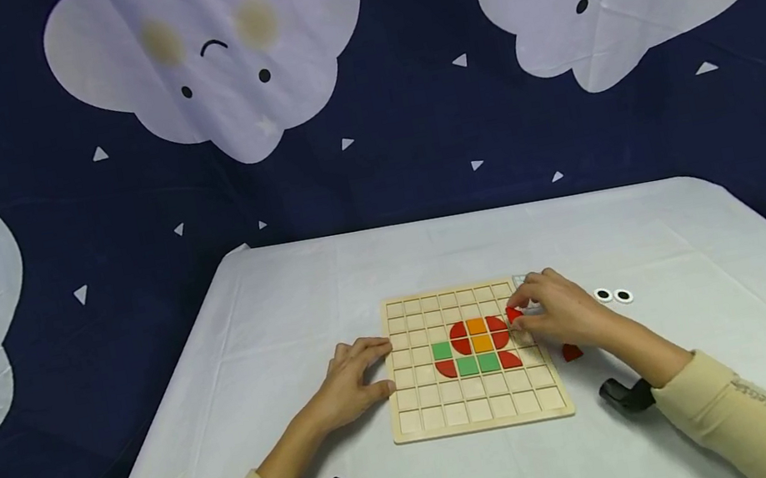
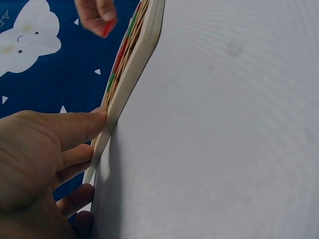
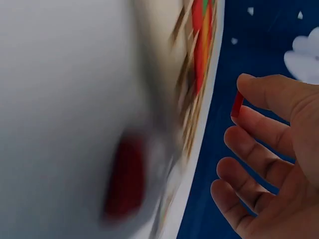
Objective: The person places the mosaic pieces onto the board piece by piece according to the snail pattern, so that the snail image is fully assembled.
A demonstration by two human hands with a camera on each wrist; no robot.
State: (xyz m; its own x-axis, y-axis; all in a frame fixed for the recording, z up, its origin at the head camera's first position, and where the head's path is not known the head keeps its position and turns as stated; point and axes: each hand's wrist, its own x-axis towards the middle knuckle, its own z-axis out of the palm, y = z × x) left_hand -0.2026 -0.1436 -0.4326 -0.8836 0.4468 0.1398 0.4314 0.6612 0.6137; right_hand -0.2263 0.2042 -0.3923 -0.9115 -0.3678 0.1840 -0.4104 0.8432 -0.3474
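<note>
A light wooden grid board (image 1: pixel 480 409) lies on the table. Set in its cells are orange square tiles (image 1: pixel 481 343), green square tiles (image 1: pixel 488 362) and red quarter-round tiles (image 1: pixel 446 369). My left hand (image 1: pixel 346 385) touches the board's left edge with its fingers and thumb, and holds no tile. Above the right side of the board, my right hand (image 1: pixel 558 311) pinches another red tile (image 3: pixel 237 104) between thumb and index finger, its other fingers loosely bent. That tile's full outline is partly hidden by the fingertips.
A loose red tile (image 1: pixel 572 352) lies right of the board, under the right forearm. Two round white pieces with black centres (image 1: pixel 603 295) sit farther right. A printed sheet (image 1: pixel 520 280) shows partly behind the right hand. White cloth (image 1: pixel 329 282) covers the table.
</note>
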